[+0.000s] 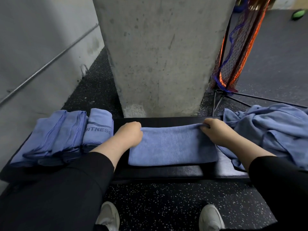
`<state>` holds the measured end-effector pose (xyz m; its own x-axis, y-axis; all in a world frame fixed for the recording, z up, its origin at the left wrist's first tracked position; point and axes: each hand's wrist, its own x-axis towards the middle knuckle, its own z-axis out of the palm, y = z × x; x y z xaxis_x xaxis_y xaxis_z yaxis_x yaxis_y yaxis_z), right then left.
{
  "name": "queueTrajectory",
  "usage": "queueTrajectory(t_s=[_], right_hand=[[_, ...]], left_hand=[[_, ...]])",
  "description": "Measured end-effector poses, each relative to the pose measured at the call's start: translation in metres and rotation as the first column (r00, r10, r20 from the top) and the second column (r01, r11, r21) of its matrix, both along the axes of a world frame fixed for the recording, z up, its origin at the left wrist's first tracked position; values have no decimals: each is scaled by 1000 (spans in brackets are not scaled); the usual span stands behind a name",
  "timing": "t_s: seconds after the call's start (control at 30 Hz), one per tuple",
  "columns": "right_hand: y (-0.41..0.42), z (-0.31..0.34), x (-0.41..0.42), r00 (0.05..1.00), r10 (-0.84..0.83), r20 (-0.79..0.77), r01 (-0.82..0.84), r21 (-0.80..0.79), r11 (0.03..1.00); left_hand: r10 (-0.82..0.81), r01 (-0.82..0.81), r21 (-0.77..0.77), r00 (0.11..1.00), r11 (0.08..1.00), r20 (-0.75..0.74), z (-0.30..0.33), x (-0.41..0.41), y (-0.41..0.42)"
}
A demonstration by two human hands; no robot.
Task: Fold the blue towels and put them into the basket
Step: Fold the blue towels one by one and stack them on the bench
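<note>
A blue towel [173,146] lies folded into a rectangle on the black padded bench [158,172] in front of me. My left hand [129,135] grips its far left corner and my right hand [215,130] pinches its far right corner. To the left, several folded blue towels [55,139] lie in a row on the bench, the nearest one printed "FITNESS". On the right end sits a heap of unfolded blue towels [273,129]. No basket is in view.
A concrete pillar [158,55] rises just behind the bench. A grey wall with a pipe runs along the left. An orange and blue net on a black stand [233,64] leans at the right. My two white shoes [210,217] rest on speckled rubber floor.
</note>
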<state>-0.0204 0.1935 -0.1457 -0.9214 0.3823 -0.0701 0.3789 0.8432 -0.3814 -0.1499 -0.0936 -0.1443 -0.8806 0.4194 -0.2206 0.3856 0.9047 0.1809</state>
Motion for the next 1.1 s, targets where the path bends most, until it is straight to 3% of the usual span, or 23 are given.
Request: queueTrajectory(t_s=[0.2, 0.3, 0.4, 0.47, 0.53, 0.63, 0.73, 0.87, 1.0, 1.1], right_hand=[[8, -9, -16, 999, -31, 14, 30, 65, 997], [6, -16, -17, 999, -36, -3, 36, 148, 988], [-8, -15, -15, 994, -28, -103, 62, 338, 939], [-29, -14, -15, 984, 32, -173, 35, 370, 928], [-56, -18, -13, 970, 118, -211, -52, 294, 954], [-84, -39, -3, 994, 102, -50, -95, 132, 987], [-83, -58, 12, 990, 90, 108, -108, 166, 980], [-70, -59, 21, 986, 134, 100, -152, 201, 968], [-66, -49, 19, 981, 149, 121, -164, 119, 979], [-73, -32, 21, 990, 140, -4, -138, 126, 982]], left_hand=[[22, -24, -50, 999, 998, -35, -8, -17, 8], [-45, 46, -4, 971, 999, -236, -8, -14, 11], [-180, 221, 44, 880, 974, -440, -8, 5, 22], [-287, 344, 93, 882, 934, -374, -15, 21, 29], [-380, 405, 69, 895, 912, -234, -28, 35, 31], [-432, 434, 1, 897, 901, -95, -47, 43, 26], [-435, 436, -2, 897, 900, -83, -54, 43, 19], [-433, 433, -21, 897, 901, -84, -52, 41, 16], [-416, 415, -22, 908, 909, -55, -51, 36, 18], [-383, 382, -18, 922, 924, -55, -50, 36, 23]])
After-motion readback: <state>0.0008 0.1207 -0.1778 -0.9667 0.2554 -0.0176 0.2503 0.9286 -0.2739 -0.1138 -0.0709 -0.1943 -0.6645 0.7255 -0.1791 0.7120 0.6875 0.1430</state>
